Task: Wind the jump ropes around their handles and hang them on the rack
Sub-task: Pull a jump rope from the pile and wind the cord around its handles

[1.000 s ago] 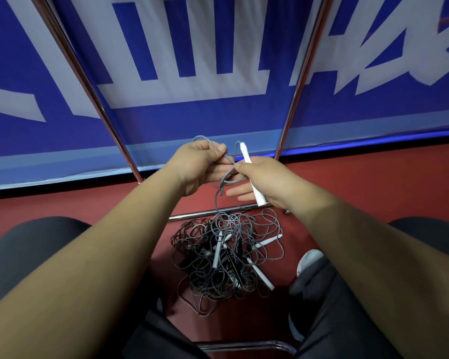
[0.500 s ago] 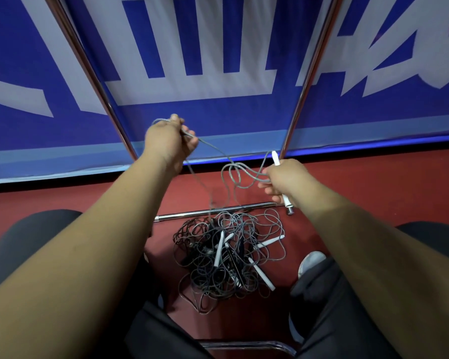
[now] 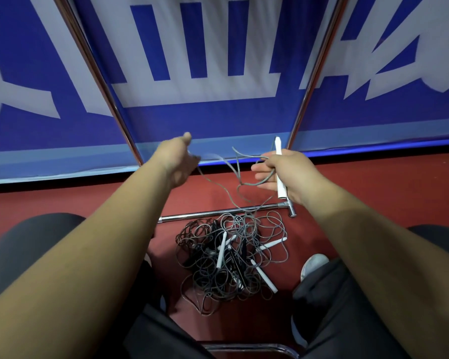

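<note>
My right hand (image 3: pixel 285 174) grips a white jump-rope handle (image 3: pixel 279 168) held upright, with a few loops of grey cord (image 3: pixel 237 171) caught in its fingers. My left hand (image 3: pixel 178 159) is raised to the left and pinches the same grey cord, which is blurred and runs across to the right hand. From there the cord drops to a tangled pile of grey ropes (image 3: pixel 231 257) with several white handles on the red floor between my knees.
The chrome rack has two slanted uprights (image 3: pixel 310 81) and a low crossbar (image 3: pixel 218 212) just behind the pile. A blue and white banner (image 3: pixel 205 60) stands behind it. My dark-trousered legs and a white shoe (image 3: pixel 313 265) flank the pile.
My left hand has dropped lower and moved right, closer to the right hand. My right hand has tilted the handle more upright and raised it a little.
</note>
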`<state>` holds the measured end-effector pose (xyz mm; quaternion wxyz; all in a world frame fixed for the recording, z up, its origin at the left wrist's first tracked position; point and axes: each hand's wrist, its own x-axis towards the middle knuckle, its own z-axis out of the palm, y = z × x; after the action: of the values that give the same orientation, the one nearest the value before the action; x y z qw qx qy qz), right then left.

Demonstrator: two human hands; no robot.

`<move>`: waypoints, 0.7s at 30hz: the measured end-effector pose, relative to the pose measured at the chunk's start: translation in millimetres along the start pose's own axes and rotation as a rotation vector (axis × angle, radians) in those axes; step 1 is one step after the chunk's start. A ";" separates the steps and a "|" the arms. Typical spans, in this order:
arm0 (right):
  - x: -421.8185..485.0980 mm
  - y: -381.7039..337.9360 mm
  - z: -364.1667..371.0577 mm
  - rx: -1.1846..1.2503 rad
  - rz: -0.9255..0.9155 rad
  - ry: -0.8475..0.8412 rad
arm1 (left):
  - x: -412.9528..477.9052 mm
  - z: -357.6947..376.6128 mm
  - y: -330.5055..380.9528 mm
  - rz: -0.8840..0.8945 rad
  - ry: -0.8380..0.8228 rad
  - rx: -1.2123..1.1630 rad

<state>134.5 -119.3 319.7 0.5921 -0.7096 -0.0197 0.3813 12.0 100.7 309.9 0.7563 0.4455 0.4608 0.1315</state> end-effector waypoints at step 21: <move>-3.1 5.2 3.8 -0.255 0.009 -0.252 | -12.1 27.7 -13.9 0.590 0.014 0.876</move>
<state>128.0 -119.2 316.9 0.4884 -0.7258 -0.1386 0.4642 25.1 70.1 310.7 0.4269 0.8296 0.3328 0.1370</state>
